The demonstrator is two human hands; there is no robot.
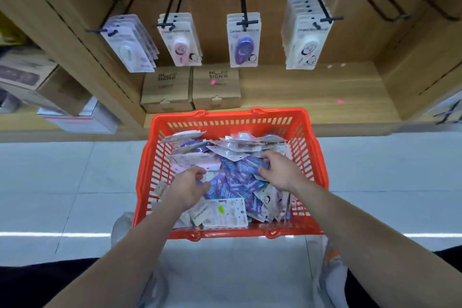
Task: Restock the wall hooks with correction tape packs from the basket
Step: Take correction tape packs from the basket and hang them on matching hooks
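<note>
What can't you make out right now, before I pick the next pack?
Head view only:
- Left hand, right hand: whether either grip holds a pack; curled fingers and blur hide it.
- Basket: the lower packs, buried under the top layer.
- Hung packs: the count per hook, hidden behind the front packs; print blurred and too small.

Two cardboard boxes (166, 90) stand touching on the shelf (312, 92).

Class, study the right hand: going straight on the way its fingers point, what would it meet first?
Most likely the purple card-backed correction tape packs heaped in the orange plastic basket; the fingers of the right hand point left into them, though depth is unclear.
</note>
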